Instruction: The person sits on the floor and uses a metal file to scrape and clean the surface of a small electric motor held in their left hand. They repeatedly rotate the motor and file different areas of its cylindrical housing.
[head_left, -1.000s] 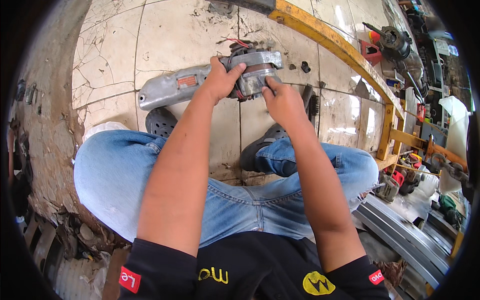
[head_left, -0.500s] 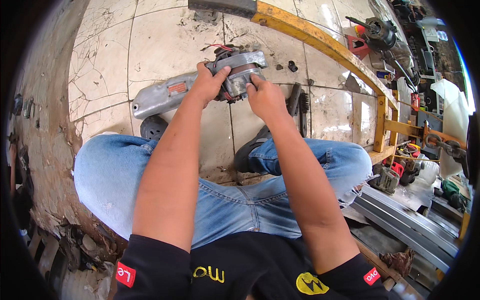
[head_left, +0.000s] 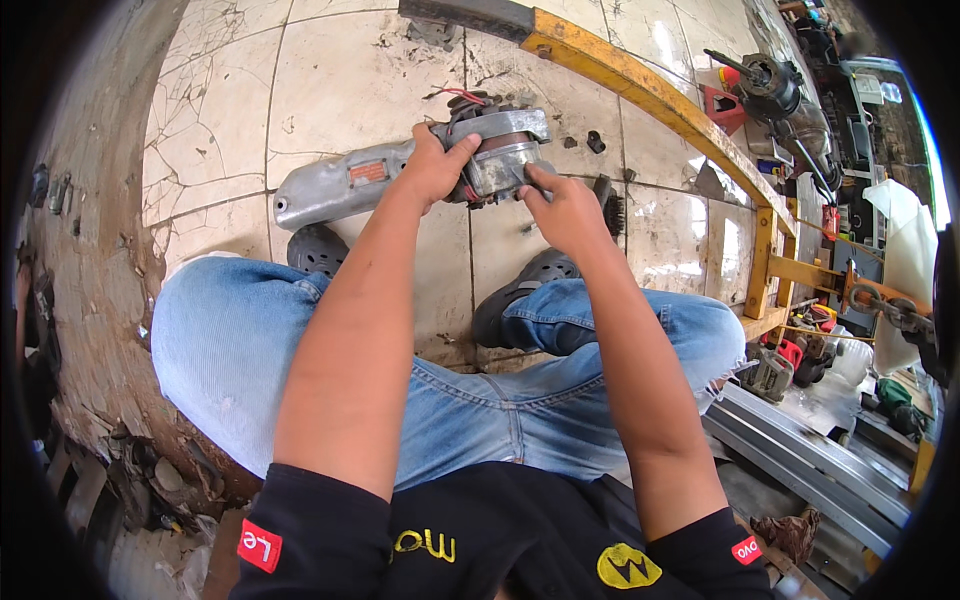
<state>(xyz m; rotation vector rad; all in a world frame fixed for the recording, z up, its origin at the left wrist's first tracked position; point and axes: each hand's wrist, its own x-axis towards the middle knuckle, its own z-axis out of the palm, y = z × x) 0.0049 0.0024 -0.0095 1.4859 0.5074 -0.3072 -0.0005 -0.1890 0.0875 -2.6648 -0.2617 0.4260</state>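
Observation:
An alternator-like metal part (head_left: 500, 165), with a silver bracket and red wires on top, is held between both my hands. My left hand (head_left: 437, 165) grips its left side, thumb over the casing. My right hand (head_left: 560, 210) holds its lower right, fingertips pressed on the silver casing. A long silver metal piece (head_left: 320, 190) with an orange label lies on the tiles to the left. A dark wire brush (head_left: 613, 215) lies just right of my right hand, partly hidden.
I sit cross-legged on cracked floor tiles (head_left: 210, 120). A yellow steel frame (head_left: 640, 80) crosses at right, with a chain (head_left: 880, 305). A dirty mechanical assembly (head_left: 775, 90), red containers and metal channels (head_left: 800, 460) crowd the right side. Worn concrete (head_left: 100, 320) runs along the left.
The view shifts slightly from frame to frame. Both hands keep their hold on the metal part, with only slight movement of my right hand's fingers.

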